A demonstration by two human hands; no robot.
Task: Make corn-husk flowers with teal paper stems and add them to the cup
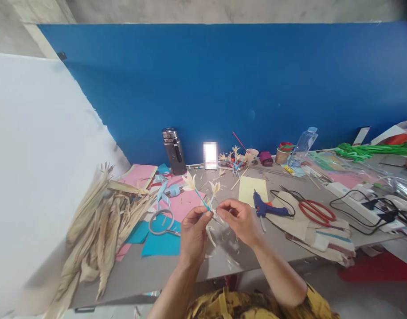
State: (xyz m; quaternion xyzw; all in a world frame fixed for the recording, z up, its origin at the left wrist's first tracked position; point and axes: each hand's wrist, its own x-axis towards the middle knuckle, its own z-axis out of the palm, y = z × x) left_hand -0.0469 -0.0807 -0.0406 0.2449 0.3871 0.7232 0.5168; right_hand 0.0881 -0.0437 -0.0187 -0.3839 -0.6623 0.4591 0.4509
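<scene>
My left hand (194, 228) is closed in a pinch on thin blue stems that carry two cream husk flowers (190, 182), held above the grey table (163, 270). My right hand (238, 216) is close beside it, fingers pinched on a small piece of husk at the base of the stems. A few husk scraps lie on the table under both hands.
A heap of dried corn husks (100, 226) lies at the left. Grey scissors (161, 223) rest on blue and pink paper. A blue glue gun (265, 207), red scissors (315, 212), a power strip (356, 201), a dark flask (174, 151) and cups stand around.
</scene>
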